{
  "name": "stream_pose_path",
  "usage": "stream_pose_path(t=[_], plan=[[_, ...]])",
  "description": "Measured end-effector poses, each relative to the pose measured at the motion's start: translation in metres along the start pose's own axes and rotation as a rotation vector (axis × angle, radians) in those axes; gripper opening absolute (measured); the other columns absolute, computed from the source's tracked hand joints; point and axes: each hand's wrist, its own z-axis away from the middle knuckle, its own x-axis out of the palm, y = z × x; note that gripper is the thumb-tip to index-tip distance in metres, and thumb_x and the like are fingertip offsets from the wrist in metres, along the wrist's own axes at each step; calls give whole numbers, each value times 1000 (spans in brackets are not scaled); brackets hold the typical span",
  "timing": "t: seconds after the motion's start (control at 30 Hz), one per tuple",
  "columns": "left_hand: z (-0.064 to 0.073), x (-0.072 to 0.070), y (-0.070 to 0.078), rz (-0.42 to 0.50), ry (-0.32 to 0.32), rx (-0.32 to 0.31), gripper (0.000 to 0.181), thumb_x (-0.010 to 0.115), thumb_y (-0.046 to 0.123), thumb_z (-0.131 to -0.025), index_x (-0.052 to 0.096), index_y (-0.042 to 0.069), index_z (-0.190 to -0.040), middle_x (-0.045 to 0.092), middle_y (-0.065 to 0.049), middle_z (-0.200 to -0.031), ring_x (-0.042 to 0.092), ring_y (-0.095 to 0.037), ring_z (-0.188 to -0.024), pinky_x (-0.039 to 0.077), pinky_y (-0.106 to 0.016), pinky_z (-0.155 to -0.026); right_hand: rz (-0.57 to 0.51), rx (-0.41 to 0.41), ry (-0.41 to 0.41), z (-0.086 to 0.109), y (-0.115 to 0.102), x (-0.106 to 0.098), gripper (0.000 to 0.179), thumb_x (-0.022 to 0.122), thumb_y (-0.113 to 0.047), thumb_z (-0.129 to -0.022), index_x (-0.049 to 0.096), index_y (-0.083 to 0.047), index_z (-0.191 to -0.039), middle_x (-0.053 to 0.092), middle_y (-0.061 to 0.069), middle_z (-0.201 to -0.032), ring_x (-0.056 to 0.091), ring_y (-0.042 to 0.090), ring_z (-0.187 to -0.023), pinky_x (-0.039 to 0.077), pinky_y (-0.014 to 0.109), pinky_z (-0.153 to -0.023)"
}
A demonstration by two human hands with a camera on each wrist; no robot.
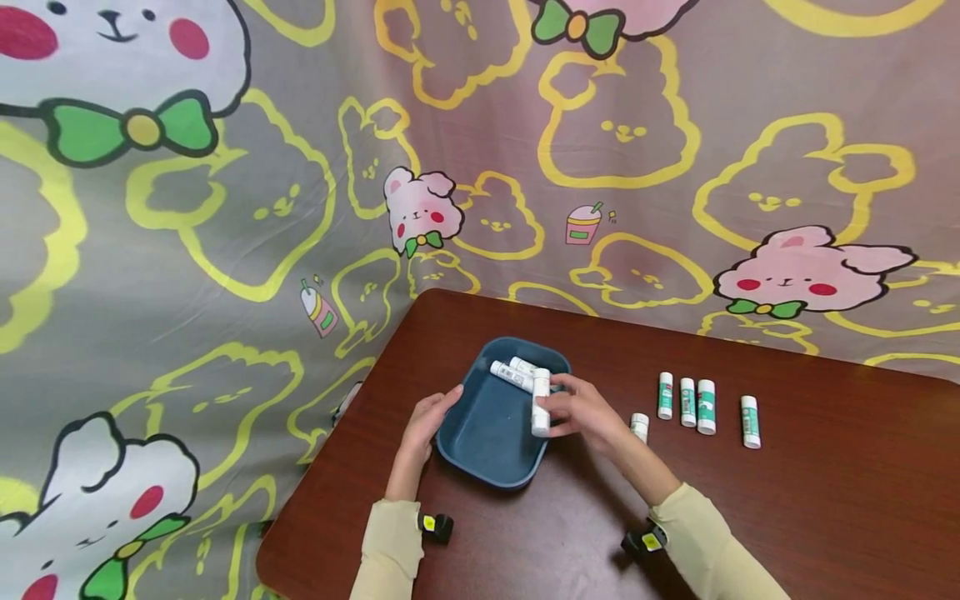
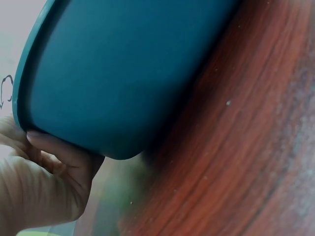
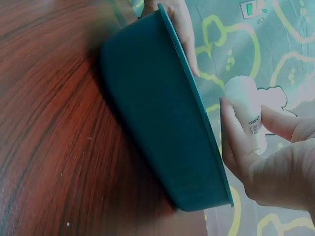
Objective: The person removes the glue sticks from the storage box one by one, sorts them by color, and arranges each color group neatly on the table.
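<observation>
A grey fabric backdrop (image 1: 480, 125) printed with yellow-outlined cartoon animals hangs behind a reddish-brown wood-grain table (image 1: 847, 483), which bears a dark blue-green rounded rectangular tray (image 1: 491, 433). The left hand (image 1: 429, 419) grips the tray's left rim, while the right hand (image 1: 583, 412) has fingers and thumb closed round a white cylindrical tube (image 1: 541, 408), held above the tray's right side. Two further white tubes (image 1: 513, 377) lie at the tray's far end; four green-and-white cylindrical tubes (image 1: 707, 407) are on the table, to the right.

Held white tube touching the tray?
Apart. The right wrist view shows the white tube, held in the right hand, above the tray with a clear gap between.
</observation>
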Motion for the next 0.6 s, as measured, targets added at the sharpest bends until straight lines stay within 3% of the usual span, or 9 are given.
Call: stream_pose_path(t=[0.23,0.37,0.6], plan=[[7,-1,12,2,-46,-26,41,67,30,-102,53,6,-73,45,-3,-67,50,-19,-65,39,-30,-61,-18,-16,-9,4,-1,-12,61,61,-7,-102,32,11,-153,63,15,-107,73,19,-81,61,37,-67],[0,0,3,12,-27,-25,41,69,34,-101,53,9,-73,45,0,-66,49,-17,-64,39,-29,-60,-28,-29,-18,7,-2,-20,57,59,-3,-103,35,14,-151,68,15,-104,75,22,-83,61,39,-70],[-1,1,0,19,-4,-20,41,72,37,-98,53,12,-72,47,1,-65,50,-15,-62,40,-27,-59,-51,-37,23,8,0,-30,58,58,1,-102,33,14,-152,68,18,-108,75,23,-83,61,42,-71]])
